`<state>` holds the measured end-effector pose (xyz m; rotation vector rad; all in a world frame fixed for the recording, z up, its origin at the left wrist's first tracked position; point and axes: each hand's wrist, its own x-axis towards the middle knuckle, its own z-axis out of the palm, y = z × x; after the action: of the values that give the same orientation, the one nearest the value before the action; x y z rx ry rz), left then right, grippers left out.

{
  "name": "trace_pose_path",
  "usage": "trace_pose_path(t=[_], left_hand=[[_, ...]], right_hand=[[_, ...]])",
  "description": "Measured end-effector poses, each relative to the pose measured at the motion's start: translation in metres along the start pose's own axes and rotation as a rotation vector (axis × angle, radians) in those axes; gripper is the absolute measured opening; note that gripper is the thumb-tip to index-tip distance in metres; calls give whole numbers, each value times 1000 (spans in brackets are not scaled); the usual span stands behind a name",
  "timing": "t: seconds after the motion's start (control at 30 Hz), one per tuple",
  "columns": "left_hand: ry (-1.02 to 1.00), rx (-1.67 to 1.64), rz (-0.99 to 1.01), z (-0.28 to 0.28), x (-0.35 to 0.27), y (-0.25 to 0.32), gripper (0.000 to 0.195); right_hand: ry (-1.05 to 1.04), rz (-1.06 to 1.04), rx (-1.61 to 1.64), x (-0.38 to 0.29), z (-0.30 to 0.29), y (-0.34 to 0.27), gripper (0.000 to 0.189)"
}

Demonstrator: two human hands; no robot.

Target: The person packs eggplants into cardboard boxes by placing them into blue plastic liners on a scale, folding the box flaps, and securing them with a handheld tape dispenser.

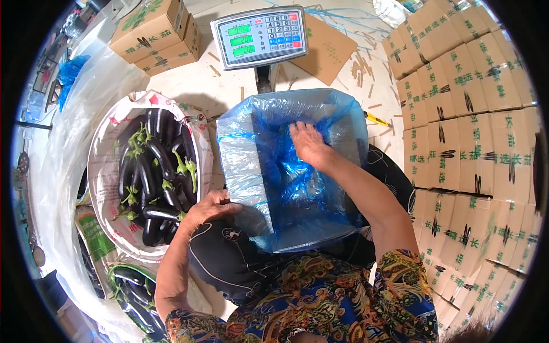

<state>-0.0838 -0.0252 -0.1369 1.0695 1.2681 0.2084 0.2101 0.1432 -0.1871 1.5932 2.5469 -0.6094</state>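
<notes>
Before me stands an open box lined with a blue plastic bag (240, 171), its film folded out over the rim. My right hand (308, 139) reaches inside and presses on the crumpled film, fingers extended and holding nothing. At the near left rim, my left hand (214, 208) grips the lined edge, thumb lying on the film. No produce shows inside the box. Just left of it, a large round basket lined with a white printed sack (103, 171) holds many dark eggplants (148, 178) with green stems. Behind the box rises the display of an electronic scale (259, 37), lit green; its platform is hidden.
Stacked cardboard cartons (459, 158) wall off the right side. More cartons (156, 38) stand at the far left. A yellow utility knife (377, 118) lies on the floor among cardboard strips. A flat cardboard sheet (328, 51) lies behind the scale. More bagged eggplants (137, 296) sit lower left.
</notes>
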Motion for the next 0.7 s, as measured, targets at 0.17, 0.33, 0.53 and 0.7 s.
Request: trace_pose_path(t=[0.17,0.33,0.53,0.7], left_hand=[[143,215,163,-12,-12,4,31],[460,818,418,-6,-21,115,21],[-229,852,498,41,88,152,31],[-383,1252,116,71,201,126,36]], right_hand=[[-367,-353,-162,-67,57,-19,29],[-149,-399,-95,-110,66,-24,21],[-714,-464,-16,-113,79,-11,20],[-672,-583,212,-117,98,8,21]])
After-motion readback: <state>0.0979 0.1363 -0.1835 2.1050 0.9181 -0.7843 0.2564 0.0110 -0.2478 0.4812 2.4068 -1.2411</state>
